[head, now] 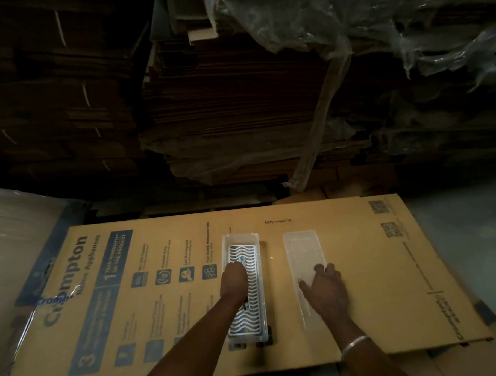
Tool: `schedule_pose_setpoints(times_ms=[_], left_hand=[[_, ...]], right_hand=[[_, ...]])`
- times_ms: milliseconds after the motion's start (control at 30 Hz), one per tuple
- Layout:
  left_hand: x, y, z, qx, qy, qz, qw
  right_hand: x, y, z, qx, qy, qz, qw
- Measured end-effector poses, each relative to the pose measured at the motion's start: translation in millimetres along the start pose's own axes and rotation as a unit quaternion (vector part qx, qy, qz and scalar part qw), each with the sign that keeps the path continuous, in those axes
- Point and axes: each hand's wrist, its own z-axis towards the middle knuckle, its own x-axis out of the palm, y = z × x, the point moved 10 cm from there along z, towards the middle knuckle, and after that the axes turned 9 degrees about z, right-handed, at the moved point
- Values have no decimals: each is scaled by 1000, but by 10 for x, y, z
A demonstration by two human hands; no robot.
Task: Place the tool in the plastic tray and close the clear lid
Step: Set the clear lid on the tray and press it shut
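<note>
1. Head view: the left hand [233, 281] reaches into the plastic tray [240, 238], its grip curled down over a dark tool [245, 303]; fingers are bunched on top of it, but whether they pinch it or merely press it I cannot tell.
2. Only a short dark part of the tool shows below the wrist and a sliver by the fingertips; it lies lengthwise on the white wavy-patterned insert [252, 316] inside the tray.
3. Right hand [326, 290] lies flat with its grip spread, palm down on the near half of the clear lid [301, 250].
4. That lid rests separately, just beside the tray on its right, roughly parallel to it and not covering it.
5. A silver bangle [355, 345] circles the right wrist.
6. Tray and lid both sit on a flattened printed cardboard carton [163, 269] that serves as the surface.
7. Beyond it rise dim stacks of folded cardboard [230, 101], partly draped in plastic sheeting [362, 25].
</note>
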Motion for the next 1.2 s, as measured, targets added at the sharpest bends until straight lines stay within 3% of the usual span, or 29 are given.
schedule_pose_setpoints(times_ms=[100, 333, 633, 1200], left_hand=[[-68, 16, 2, 14, -12, 2, 1000], [-333, 297, -128, -2, -66, -117, 991], [-262, 736, -311, -54, -28, -141, 988], [-79, 806, -422, -126, 13, -279, 952]], right_hand=[[34, -17, 20, 36, 9, -14, 999], [184, -66, -7, 88, 53, -5, 995], [87, 2, -23, 97, 63, 3, 993], [-173, 1542, -540, -38, 73, 65, 994]])
